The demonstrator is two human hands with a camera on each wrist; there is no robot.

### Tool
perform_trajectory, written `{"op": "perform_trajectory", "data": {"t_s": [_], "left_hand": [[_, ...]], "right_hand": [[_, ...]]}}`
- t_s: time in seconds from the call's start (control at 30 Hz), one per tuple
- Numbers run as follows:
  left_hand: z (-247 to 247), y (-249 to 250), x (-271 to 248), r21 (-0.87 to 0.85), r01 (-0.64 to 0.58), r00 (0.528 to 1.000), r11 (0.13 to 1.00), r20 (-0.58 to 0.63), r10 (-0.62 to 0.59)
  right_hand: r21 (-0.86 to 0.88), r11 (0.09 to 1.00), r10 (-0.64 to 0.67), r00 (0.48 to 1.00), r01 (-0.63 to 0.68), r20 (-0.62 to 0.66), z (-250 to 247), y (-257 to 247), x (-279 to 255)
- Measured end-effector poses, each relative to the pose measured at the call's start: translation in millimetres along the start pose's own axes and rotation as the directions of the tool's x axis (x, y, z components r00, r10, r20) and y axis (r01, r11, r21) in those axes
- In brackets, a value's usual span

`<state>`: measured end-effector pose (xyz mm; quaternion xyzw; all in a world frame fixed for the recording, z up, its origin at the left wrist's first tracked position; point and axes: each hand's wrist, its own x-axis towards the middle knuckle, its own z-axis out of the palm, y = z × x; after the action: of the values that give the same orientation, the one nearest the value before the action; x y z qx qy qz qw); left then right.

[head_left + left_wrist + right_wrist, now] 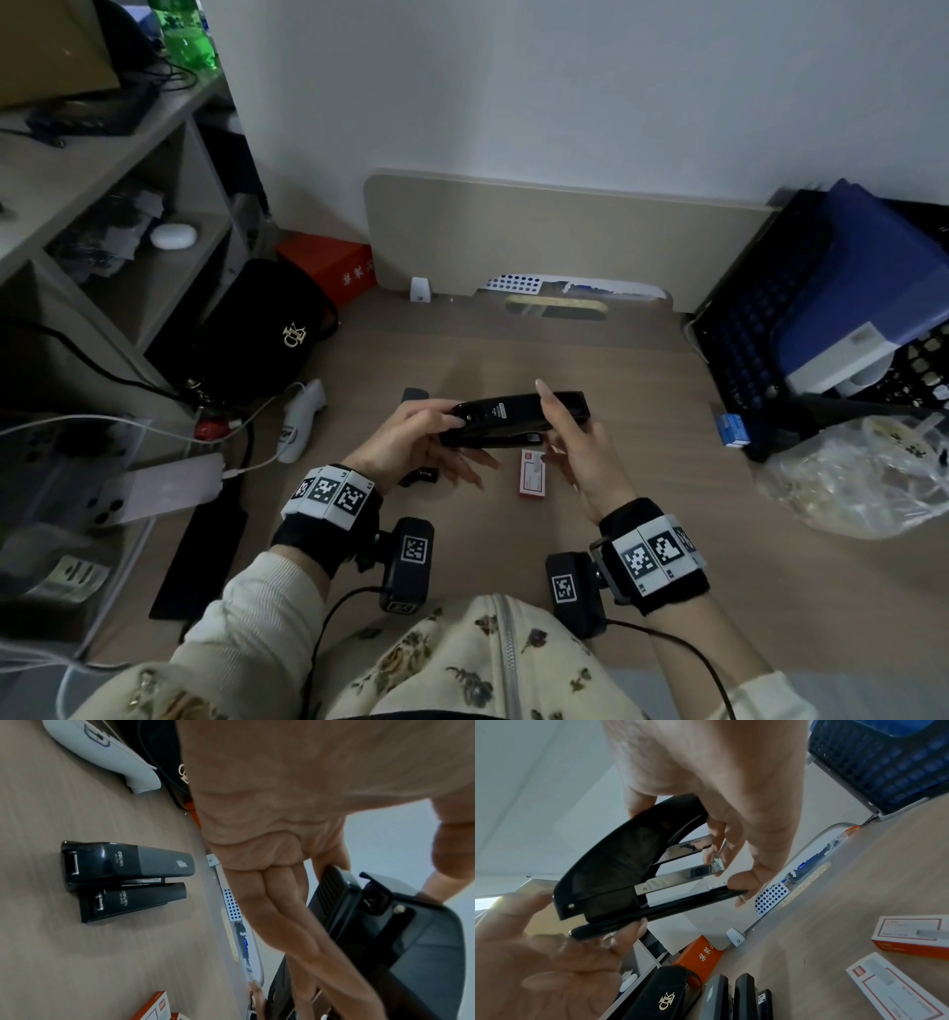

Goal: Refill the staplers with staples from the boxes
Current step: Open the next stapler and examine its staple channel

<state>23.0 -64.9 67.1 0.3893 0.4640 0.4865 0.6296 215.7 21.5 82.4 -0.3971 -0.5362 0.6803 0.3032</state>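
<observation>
Floral fabric and two cream sleeves fill the bottom of the head view, both wrists wearing black bands with checkered markers. Above the desk [642, 514], both hands hold one black stapler [513, 419] level in the air. Its top cover is swung up, baring the shiny metal staple channel [680, 880] (clearest from the right wrist). Curled around the hinge end is the left hand [411, 447], thumb on top and fingers beneath the base. At the front end, the right hand [575, 452] pinches the stapler, one finger over the top and the thumb [744, 882] pressed against the tip of the base.

On the desk just below the stapler lie two red-and-white staple boxes [911, 935], side by side. Left of them, two more black staplers [123, 880] rest closed, touching one another along their sides.

Farther left sit a white handheld device [303, 416], a pink phone [159, 493] on a cable, and a black bag [267, 334]. At the right edge are a dark mesh basket [744, 318] and a crumpled plastic bag [847, 478].
</observation>
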Motion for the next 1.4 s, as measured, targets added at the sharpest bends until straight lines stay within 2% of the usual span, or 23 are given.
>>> {"op": "perform_trajectory", "data": {"t_s": [0.33, 0.77, 1.17, 1.4], "left_hand": [[0.2, 1.5, -2.8, -0.011, -0.003, 1.0, 1.0, -0.024, 0.002], [2.3, 5.9, -1.9, -0.11, -0.006, 0.992, 0.994, -0.122, -0.007], [-0.5, 9.3, -0.7, -0.16, -0.012, 0.993, 0.987, -0.117, -0.007], [-6.8, 13.2, 2.4, -0.121, -0.01, 0.994, 0.993, -0.11, -0.004]], "right_hand": [[-0.05, 0.999, 0.012, 1.0, -0.012, -0.017, 3.3, -0.3, 3.4], [-0.104, 0.993, 0.042, 0.998, -0.047, -0.047, 5.4, 0.3, 7.8], [-0.073, 0.997, 0.035, 0.997, -0.04, -0.07, 9.8, -5.8, 13.2], [-0.072, 0.997, 0.005, 0.999, -0.008, -0.037, 10.4, -6.6, 18.4]]}}
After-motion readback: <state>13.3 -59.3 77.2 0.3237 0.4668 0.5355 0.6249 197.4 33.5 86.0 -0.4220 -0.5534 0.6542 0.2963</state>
